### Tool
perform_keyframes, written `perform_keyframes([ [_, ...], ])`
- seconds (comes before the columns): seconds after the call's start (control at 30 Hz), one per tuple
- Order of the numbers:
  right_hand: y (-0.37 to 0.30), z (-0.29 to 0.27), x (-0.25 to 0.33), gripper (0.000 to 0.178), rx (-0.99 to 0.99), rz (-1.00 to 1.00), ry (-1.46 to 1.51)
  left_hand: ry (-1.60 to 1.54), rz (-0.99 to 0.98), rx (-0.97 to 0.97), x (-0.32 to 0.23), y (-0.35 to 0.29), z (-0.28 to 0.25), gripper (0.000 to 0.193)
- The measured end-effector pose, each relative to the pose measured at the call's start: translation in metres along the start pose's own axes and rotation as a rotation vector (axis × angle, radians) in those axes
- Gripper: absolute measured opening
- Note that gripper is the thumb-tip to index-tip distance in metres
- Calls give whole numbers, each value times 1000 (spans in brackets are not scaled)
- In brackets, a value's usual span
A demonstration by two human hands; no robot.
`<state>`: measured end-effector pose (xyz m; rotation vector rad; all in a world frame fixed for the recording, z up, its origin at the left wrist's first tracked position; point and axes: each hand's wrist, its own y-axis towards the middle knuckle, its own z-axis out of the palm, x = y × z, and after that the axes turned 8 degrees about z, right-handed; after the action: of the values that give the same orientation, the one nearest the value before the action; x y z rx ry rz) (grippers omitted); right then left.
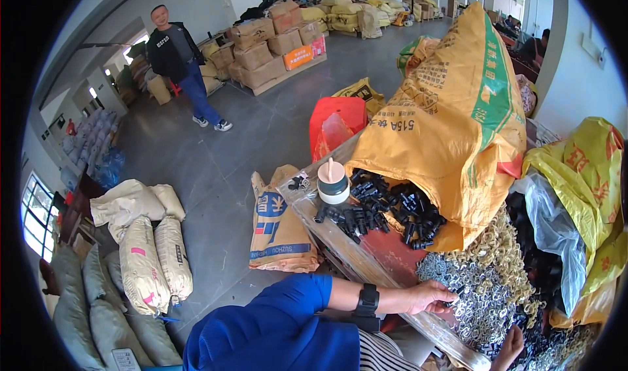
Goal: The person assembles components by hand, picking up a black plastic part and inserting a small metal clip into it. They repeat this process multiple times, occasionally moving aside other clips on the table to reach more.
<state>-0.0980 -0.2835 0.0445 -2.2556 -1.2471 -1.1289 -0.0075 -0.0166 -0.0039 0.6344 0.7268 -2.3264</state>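
While the left hand [426, 298] pinches narrow at the silver-coloured metal fittings [484, 302] and the right hand's [510, 349] grip is unclear, raking could mix in the adjoining far gold-coloured fittings [500, 240].

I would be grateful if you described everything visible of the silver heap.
The silver heap is a loose, uneven spread of many small, shiny, metal-looking pieces, some ring-like. It lies on the reddish table. Gold pieces border it on the far right, and the left hand is at its left side, fingertips against the pieces.
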Motion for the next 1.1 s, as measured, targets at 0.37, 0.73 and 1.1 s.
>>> perform_keyframes([
  [0.37,-28,82,77,30,691,-82,486,-36,14,-27,-4,-11,16,22],
  [0.73,-31,91,68,29,801,21,889,-34,-18,0,-18,-12,11,15],
  [1.1,-35,91,68,25,775,-29,779,26,-13,65,-14,-12,6,14],
])
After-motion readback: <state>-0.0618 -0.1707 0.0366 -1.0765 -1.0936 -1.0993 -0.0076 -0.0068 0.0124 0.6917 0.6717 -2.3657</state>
